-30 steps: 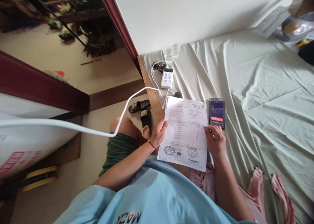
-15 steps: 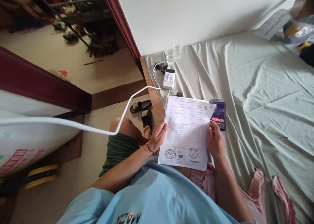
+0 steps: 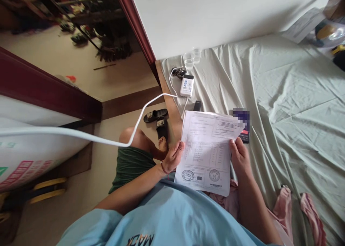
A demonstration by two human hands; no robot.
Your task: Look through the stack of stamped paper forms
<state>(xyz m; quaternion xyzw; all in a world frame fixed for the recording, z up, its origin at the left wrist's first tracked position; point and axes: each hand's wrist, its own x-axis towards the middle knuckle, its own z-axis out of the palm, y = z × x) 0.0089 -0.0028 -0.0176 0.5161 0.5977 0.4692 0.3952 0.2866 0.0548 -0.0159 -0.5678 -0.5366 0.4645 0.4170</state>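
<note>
I hold a printed paper form (image 3: 207,149) with two round stamps near its bottom, over my lap. My left hand (image 3: 174,156) grips its left edge, fingers curled round it. My right hand (image 3: 239,156) grips the right edge with the thumb on top. A phone (image 3: 244,126) with a lit screen lies on the bed sheet just beyond the paper's upper right corner, partly covered by it.
The pale green bed sheet (image 3: 291,95) spreads to the right. Near the bed corner lie a white power bank (image 3: 187,86), a small black device (image 3: 197,105) and clear plastic cups (image 3: 192,57). A white cable (image 3: 81,134) crosses left. Black sandals (image 3: 157,118) sit on the floor.
The paper has shifted up and right, its top corner now covering more of the phone. Both hands keep their hold on its edges.
</note>
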